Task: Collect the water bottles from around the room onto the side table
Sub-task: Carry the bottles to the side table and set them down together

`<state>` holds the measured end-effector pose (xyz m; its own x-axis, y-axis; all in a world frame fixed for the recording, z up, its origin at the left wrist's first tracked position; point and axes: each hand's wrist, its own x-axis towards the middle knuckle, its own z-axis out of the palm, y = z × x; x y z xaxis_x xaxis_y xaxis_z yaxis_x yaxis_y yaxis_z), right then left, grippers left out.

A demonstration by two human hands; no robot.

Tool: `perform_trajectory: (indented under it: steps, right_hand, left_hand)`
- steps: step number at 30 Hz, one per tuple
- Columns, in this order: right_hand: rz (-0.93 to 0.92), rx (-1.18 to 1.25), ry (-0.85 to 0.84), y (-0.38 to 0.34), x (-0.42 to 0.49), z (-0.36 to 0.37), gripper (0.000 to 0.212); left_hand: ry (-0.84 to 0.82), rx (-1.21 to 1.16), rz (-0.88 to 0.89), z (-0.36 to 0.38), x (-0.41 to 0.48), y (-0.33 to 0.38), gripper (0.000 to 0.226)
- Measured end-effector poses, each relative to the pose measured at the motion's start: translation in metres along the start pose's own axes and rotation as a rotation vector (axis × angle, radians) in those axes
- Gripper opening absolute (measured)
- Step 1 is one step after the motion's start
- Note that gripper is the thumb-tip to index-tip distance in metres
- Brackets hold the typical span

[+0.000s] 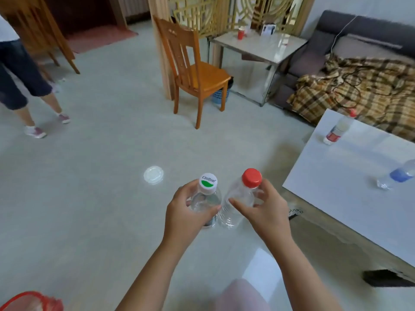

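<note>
My left hand (187,215) grips a clear bottle with a white and green cap (207,194), held upright above the floor. Beside it, my right hand (262,209) holds a clear bottle with a red cap (241,194), tilted slightly and touching the first one. On the white table (350,191) at the right stand a red-labelled bottle (336,131) and a blue-labelled bottle (397,175). The glass side table (265,49) stands at the back, beside the sofa.
A wooden chair (197,75) stands mid-room with a blue basket (221,95) behind it. A clear plastic lid (153,174) lies on the floor. A person's legs (29,86) are at the left. A red cup (241,33) is on the side table. A plaid blanket covers the sofa (359,86).
</note>
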<state>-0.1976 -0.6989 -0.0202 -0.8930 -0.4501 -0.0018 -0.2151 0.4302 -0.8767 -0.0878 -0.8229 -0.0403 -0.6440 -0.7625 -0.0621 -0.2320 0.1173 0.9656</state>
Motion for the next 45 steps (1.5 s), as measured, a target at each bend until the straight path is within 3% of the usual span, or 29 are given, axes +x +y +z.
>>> perform_trajectory:
  steps: [12,20,29,41,45]
  right_hand:
    - [0.059,0.026,0.194,0.028,0.207,-0.041,0.063]
    - [0.097,0.016,0.284,0.036,0.338,-0.077,0.064]
    - [0.151,0.004,0.293,0.049,0.491,-0.065,0.063]
    - [0.213,0.031,0.378,0.009,0.738,-0.045,0.05]
    - [0.221,0.0,0.363,0.013,0.798,-0.041,0.058]
  left_hand:
    - [-0.192,0.021,0.021,0.133,0.2,0.049,0.058]
    - [-0.225,-0.028,0.025,0.211,0.312,0.084,0.053]
    - [-0.276,-0.048,-0.001,0.267,0.47,0.09,0.063]
    - [-0.398,-0.014,0.023,0.318,0.725,0.14,0.064]
    - [-0.39,0.008,0.021,0.337,0.783,0.148,0.065]
